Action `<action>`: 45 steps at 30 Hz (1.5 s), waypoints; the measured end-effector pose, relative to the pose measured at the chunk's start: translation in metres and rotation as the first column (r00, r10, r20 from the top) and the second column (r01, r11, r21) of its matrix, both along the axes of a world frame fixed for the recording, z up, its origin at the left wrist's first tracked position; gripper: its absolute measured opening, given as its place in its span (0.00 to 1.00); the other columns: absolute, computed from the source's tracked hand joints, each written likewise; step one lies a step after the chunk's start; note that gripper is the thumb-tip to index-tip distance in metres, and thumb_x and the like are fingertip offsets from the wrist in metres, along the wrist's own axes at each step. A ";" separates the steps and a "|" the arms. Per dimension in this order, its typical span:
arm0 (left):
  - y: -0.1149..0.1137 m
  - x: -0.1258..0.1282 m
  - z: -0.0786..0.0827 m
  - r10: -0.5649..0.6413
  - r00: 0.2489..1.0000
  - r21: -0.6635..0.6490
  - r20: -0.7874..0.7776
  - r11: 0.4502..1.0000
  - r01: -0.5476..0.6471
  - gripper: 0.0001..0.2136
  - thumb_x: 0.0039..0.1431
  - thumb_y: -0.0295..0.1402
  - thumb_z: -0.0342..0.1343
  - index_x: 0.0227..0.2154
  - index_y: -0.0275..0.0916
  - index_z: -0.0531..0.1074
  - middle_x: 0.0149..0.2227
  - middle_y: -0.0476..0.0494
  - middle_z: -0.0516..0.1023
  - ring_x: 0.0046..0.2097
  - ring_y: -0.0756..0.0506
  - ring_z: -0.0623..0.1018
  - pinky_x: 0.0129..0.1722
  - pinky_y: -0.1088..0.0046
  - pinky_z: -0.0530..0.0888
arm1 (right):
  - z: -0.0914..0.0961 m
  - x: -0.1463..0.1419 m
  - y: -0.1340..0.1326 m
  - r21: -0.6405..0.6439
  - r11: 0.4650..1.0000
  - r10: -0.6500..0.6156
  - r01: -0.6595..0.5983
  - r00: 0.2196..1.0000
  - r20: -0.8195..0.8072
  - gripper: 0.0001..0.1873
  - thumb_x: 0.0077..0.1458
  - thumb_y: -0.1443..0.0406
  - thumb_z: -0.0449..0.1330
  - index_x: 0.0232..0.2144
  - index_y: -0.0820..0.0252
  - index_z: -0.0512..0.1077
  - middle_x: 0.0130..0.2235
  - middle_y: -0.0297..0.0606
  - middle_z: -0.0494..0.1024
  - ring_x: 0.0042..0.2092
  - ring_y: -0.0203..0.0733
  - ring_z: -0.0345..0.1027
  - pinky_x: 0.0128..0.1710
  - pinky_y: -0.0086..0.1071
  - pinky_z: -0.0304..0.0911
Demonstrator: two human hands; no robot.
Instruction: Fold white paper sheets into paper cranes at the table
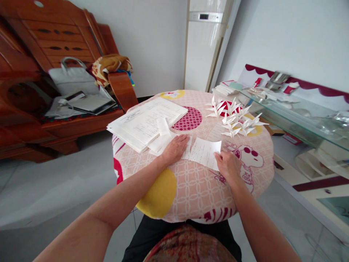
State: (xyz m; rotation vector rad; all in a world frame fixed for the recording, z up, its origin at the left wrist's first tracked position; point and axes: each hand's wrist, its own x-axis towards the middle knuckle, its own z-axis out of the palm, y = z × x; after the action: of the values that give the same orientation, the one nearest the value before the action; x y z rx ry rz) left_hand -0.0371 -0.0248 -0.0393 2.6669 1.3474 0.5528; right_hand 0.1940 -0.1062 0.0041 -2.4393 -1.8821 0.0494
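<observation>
My left hand [176, 148] lies flat on a printed sheet [187, 153], its fingers stretched out over the paper. To the right of it, my right hand [229, 165] pinches the edge of a torn piece of paper [205, 151] between thumb and fingers. A narrow gap with a ragged edge separates this piece from the sheet under my left hand near the top; lower down I cannot tell whether they still join. Beyond my left hand is a stack of printed paper [144, 122], with a small white strip [163, 127] on its near edge.
Several white paper cranes [234, 118] stand at the right of the round cloth-covered table [196, 193]. A glass shelf [300, 116] with household items is close on the right. A wooden bench [89, 127] with a grey bag [72, 76] stands at the left.
</observation>
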 end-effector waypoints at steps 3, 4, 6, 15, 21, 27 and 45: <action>-0.001 0.000 0.003 -0.007 1.000 -0.004 0.001 1.000 0.007 0.22 0.70 0.32 0.37 0.62 0.33 0.64 0.65 0.35 0.66 0.67 0.41 0.65 0.68 0.58 0.60 | -0.001 0.000 -0.001 0.002 1.000 -0.007 0.007 1.000 0.003 0.23 0.66 0.56 0.49 0.38 0.62 0.80 0.38 0.48 0.82 0.41 0.48 0.75 0.36 0.34 0.59; -0.001 0.000 0.003 -0.009 1.000 -0.002 0.004 1.000 0.009 0.22 0.70 0.32 0.37 0.62 0.33 0.64 0.65 0.35 0.66 0.66 0.41 0.65 0.68 0.57 0.60 | -0.001 0.000 -0.001 0.005 1.000 -0.005 0.005 1.000 0.004 0.22 0.66 0.57 0.49 0.38 0.62 0.80 0.38 0.48 0.82 0.41 0.48 0.75 0.35 0.34 0.59; -0.002 0.000 0.003 -0.011 1.000 0.003 0.011 1.000 0.011 0.22 0.70 0.32 0.38 0.62 0.33 0.64 0.65 0.35 0.66 0.66 0.41 0.65 0.67 0.57 0.60 | -0.002 0.002 0.000 0.016 1.000 0.000 0.000 1.000 0.003 0.22 0.66 0.57 0.50 0.37 0.62 0.81 0.37 0.48 0.82 0.40 0.48 0.75 0.34 0.33 0.57; -0.003 -0.009 0.011 0.061 0.973 -0.054 0.224 0.997 -0.050 0.21 0.67 0.32 0.45 0.61 0.33 0.65 0.65 0.33 0.66 0.65 0.41 0.67 0.66 0.58 0.64 | -0.013 0.021 0.004 0.154 0.987 -0.015 0.037 0.990 -0.144 0.21 0.63 0.57 0.53 0.30 0.62 0.80 0.31 0.44 0.80 0.31 0.40 0.65 0.29 0.32 0.47; -0.028 -0.029 0.026 -0.180 0.979 -0.112 0.098 0.975 0.190 0.34 0.57 0.47 0.60 0.63 0.39 0.62 0.64 0.33 0.66 0.66 0.37 0.65 0.65 0.54 0.65 | -0.018 0.023 0.008 0.222 0.971 -0.034 0.089 0.970 -0.240 0.22 0.63 0.56 0.53 0.28 0.62 0.80 0.28 0.42 0.77 0.28 0.38 0.59 0.27 0.32 0.44; -0.039 -0.022 0.025 -0.219 0.973 -0.056 -0.074 0.975 0.215 0.22 0.66 0.34 0.48 0.61 0.35 0.63 0.62 0.33 0.70 0.62 0.39 0.71 0.61 0.61 0.70 | -0.019 0.024 0.012 0.219 0.969 -0.055 0.115 0.963 -0.263 0.22 0.63 0.56 0.53 0.26 0.62 0.79 0.27 0.41 0.76 0.28 0.38 0.57 0.27 0.32 0.44; 0.014 -0.087 0.033 -0.176 0.984 -0.048 -0.035 0.983 0.175 0.21 0.61 0.28 0.44 0.53 0.44 0.75 0.54 0.47 0.79 0.59 0.43 0.75 0.66 0.51 0.62 | -0.022 0.025 0.009 0.307 0.948 0.032 0.088 0.930 -0.365 0.21 0.59 0.55 0.54 0.20 0.60 0.71 0.22 0.35 0.68 0.27 0.36 0.55 0.28 0.31 0.44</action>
State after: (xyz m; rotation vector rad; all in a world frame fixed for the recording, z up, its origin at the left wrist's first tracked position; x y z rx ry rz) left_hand -0.1237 -0.0105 -0.0060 2.7367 1.1042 0.4465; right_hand 0.2190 -0.0969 -0.0181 -2.0686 -1.5557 0.1724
